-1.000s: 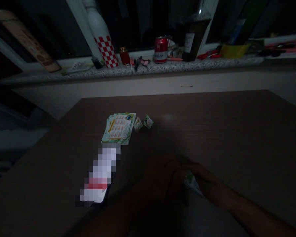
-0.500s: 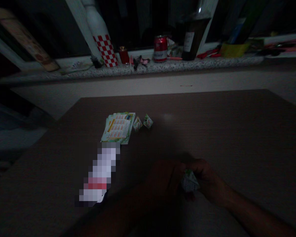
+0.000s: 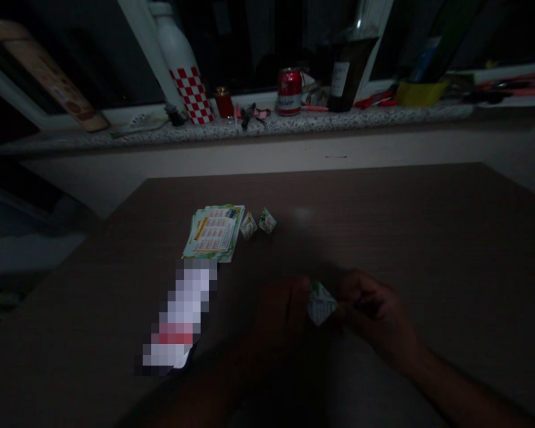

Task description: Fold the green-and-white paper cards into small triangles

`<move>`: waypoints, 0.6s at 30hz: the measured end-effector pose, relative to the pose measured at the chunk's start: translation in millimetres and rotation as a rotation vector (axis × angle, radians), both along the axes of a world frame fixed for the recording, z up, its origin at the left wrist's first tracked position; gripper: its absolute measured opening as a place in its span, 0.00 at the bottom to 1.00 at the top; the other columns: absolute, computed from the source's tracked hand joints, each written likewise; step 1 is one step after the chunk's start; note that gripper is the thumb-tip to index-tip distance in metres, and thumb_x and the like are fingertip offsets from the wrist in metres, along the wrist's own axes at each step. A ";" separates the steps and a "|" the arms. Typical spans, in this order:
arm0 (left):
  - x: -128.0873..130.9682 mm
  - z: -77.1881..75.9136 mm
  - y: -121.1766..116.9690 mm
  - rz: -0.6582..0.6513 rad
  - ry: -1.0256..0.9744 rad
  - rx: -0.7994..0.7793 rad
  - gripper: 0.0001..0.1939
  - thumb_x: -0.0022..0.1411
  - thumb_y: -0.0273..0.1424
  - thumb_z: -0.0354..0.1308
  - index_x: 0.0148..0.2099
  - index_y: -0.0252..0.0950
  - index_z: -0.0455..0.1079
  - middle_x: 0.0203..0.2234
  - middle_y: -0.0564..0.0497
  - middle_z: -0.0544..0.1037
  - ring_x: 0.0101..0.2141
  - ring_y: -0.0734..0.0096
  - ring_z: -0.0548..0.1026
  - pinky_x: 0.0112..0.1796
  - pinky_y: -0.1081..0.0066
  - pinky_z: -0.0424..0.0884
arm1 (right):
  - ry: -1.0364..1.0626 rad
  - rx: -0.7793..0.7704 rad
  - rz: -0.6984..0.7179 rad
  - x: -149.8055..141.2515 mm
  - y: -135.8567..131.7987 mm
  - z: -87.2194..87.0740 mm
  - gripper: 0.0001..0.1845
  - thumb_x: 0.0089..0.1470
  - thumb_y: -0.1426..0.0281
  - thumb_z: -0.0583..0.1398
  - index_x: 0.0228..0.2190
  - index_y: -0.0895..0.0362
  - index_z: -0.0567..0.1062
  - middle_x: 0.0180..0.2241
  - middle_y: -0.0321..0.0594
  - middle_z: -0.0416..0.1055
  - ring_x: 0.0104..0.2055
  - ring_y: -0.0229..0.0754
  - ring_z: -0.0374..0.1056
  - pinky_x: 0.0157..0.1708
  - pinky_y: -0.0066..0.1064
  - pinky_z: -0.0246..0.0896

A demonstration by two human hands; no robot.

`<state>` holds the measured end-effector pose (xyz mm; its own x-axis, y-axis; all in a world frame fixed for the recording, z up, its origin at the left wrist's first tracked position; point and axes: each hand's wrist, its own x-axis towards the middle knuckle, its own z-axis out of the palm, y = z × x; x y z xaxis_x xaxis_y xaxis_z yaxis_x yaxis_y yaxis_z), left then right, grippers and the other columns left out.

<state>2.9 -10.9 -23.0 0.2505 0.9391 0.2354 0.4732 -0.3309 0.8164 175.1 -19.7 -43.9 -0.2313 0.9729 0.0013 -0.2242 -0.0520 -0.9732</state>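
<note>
A small folded paper piece point(image 3: 321, 304), white and green with printed text, is between my two hands in the dim light. My left hand point(image 3: 282, 312) is closed on its left edge, with most of the fingers lost in shadow. At the paper's right corner, my right hand point(image 3: 378, 312) has thumb and fingertips pinched together on it. Farther off on the table lie two similar folded paper pieces point(image 3: 267, 221), point(image 3: 248, 226). Beside them is a stack of printed paper sheets point(image 3: 216, 232) with a calendar-like grid.
A phone-like slab point(image 3: 182, 315) with a blurred-out screen lies left of my hands on the wooden table point(image 3: 405, 220). Along the granite windowsill point(image 3: 312, 121) stand a red-and-white checkered bottle point(image 3: 191, 89), a red can point(image 3: 289, 92), a dark bottle point(image 3: 345, 80) and a yellow holder point(image 3: 421, 93).
The folded paper has shifted left and slightly away from me. My right hand has drawn apart from my left, and more of the paper's face shows between them.
</note>
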 end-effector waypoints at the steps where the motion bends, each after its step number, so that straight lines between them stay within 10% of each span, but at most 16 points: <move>1: 0.1 -1.1 0.2 0.037 -0.008 0.009 0.21 0.70 0.38 0.39 0.28 0.36 0.63 0.20 0.53 0.66 0.22 0.73 0.64 0.26 0.72 0.58 | -0.038 0.051 -0.024 -0.6 -1.0 1.7 0.10 0.49 0.69 0.66 0.24 0.56 0.69 0.19 0.29 0.65 0.20 0.30 0.63 0.20 0.20 0.58; 12: 1.9 -4.6 0.6 -0.021 0.036 0.118 0.16 0.69 0.34 0.42 0.29 0.36 0.61 0.20 0.54 0.63 0.21 0.74 0.62 0.25 0.72 0.57 | -0.320 0.479 -0.218 -2.0 -1.6 9.9 0.09 0.48 0.78 0.64 0.31 0.53 0.76 0.26 0.34 0.75 0.27 0.36 0.70 0.27 0.25 0.67; 18: -7.6 3.5 5.8 -0.196 -0.022 0.182 0.14 0.64 0.30 0.53 0.51 0.36 0.64 0.39 0.48 0.74 0.38 0.69 0.72 0.39 0.70 0.67 | -0.506 0.669 -0.198 12.6 4.3 15.8 0.12 0.49 0.81 0.60 0.35 0.54 0.75 0.32 0.40 0.76 0.36 0.42 0.74 0.33 0.30 0.69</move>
